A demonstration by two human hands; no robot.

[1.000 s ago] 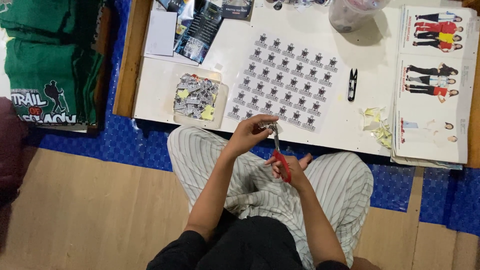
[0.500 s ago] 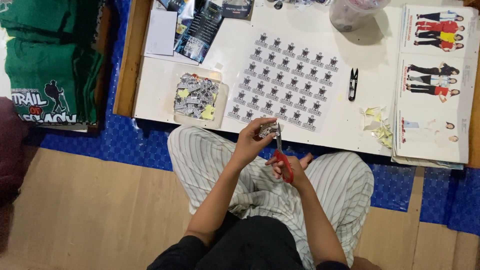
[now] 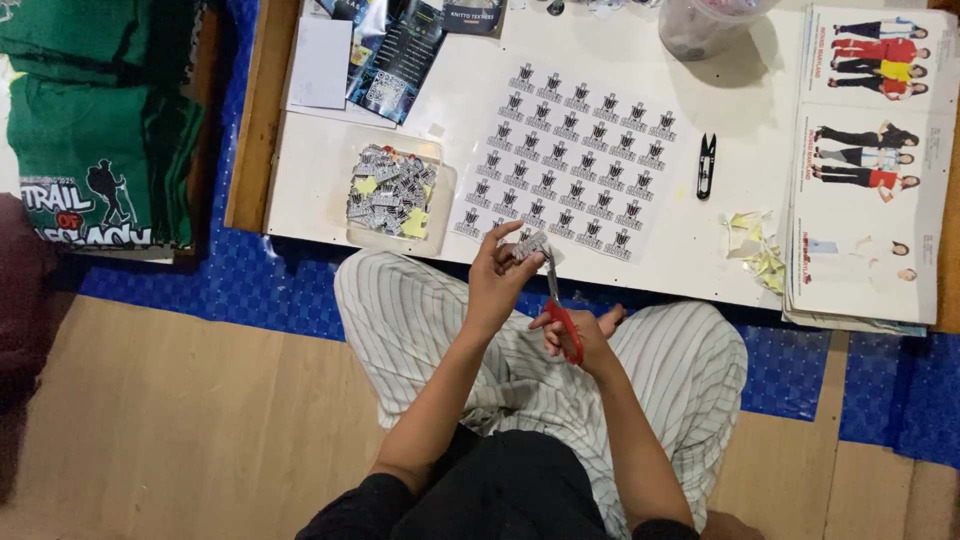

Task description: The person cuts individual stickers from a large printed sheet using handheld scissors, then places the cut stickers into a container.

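Note:
My left hand (image 3: pixel 497 275) pinches a small printed sticker piece (image 3: pixel 532 245) above my lap. My right hand (image 3: pixel 580 335) grips red-handled scissors (image 3: pixel 558 305), whose blades point up and meet the piece. Both hands hover just in front of the near edge of the low white table (image 3: pixel 320 205). On the table lies a sheet of black-and-white stickers (image 3: pixel 575 160) in rows. To its left a clear shallow tray (image 3: pixel 395 195) holds several cut stickers and yellow scraps.
Small black snips (image 3: pixel 707 165) lie right of the sheet, with yellow paper scraps (image 3: pixel 760 255) nearby. A catalogue with clothed figures (image 3: pixel 865 160) sits at the right. Folded green shirts (image 3: pixel 95 120) lie left on the floor. A clear plastic container (image 3: pixel 710 20) stands at the back.
My left hand has turned the sticker piece slightly and shifted a little right; the scissors stay at the piece with small movement.

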